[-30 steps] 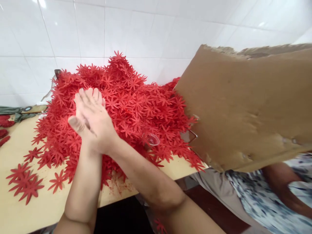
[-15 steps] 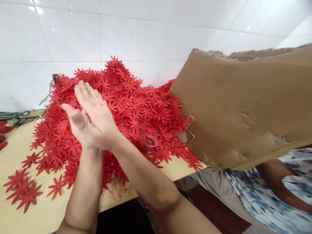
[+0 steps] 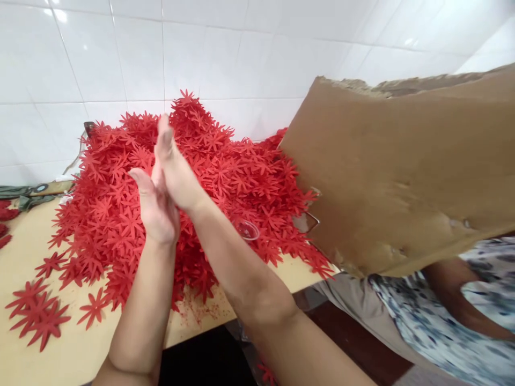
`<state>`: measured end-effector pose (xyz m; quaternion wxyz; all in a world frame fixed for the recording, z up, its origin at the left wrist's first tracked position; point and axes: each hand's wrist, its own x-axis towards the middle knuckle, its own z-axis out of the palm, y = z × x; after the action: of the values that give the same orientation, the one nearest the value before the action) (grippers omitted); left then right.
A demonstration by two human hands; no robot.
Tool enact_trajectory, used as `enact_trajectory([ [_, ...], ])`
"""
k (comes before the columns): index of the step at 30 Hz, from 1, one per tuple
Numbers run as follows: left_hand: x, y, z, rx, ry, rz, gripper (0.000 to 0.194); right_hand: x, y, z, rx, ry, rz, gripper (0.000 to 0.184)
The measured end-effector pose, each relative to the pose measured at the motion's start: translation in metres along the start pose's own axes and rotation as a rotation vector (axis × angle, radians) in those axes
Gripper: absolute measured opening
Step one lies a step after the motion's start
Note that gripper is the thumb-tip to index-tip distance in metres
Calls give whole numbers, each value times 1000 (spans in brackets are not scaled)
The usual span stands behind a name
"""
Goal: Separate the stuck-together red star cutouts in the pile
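My left hand (image 3: 156,212) and my right hand (image 3: 174,163) are held up palm against palm, fingers stretched out, just above the near side of a big heap of red paper flower cut-outs (image 3: 225,177). The right hand's fingers point up and reach past the left hand's. Nothing shows between the palms. The heap lies on a pale yellow table (image 3: 60,348) against a white tiled wall.
A large torn brown cardboard sheet (image 3: 402,171) leans over the heap's right side, with another person in patterned clothing (image 3: 462,311) behind it. A small clear plastic cup (image 3: 247,230) sits in the flowers. Several loose red flowers (image 3: 36,313) lie at the left.
My right hand has slid forward and up across my left palm and turned more edge-on. My left hand has turned upright. The heap and cardboard barely shifted.
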<state>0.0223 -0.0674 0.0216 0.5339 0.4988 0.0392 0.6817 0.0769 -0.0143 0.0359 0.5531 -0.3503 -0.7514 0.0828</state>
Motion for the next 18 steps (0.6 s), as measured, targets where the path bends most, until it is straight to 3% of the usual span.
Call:
enact_trajectory([
  [3,3,-2,-17,3,77,47,57,-36,-30,9,46,-148,-74,99],
  [6,8,1,-25,-18,155,-16,45,-47,-49,14,-20,-143,-79,104],
  [10,8,10,-8,-114,42,73,53,-14,-42,6,-91,-110,-142,101],
  [13,4,18,7,-124,-25,60,62,8,-28,-2,-125,-107,-192,100],
  [15,3,22,8,-133,-30,55,61,6,-25,-4,-163,-105,-159,93],
  [18,5,23,-7,-127,47,9,64,-18,-30,2,-210,-108,-163,86],
])
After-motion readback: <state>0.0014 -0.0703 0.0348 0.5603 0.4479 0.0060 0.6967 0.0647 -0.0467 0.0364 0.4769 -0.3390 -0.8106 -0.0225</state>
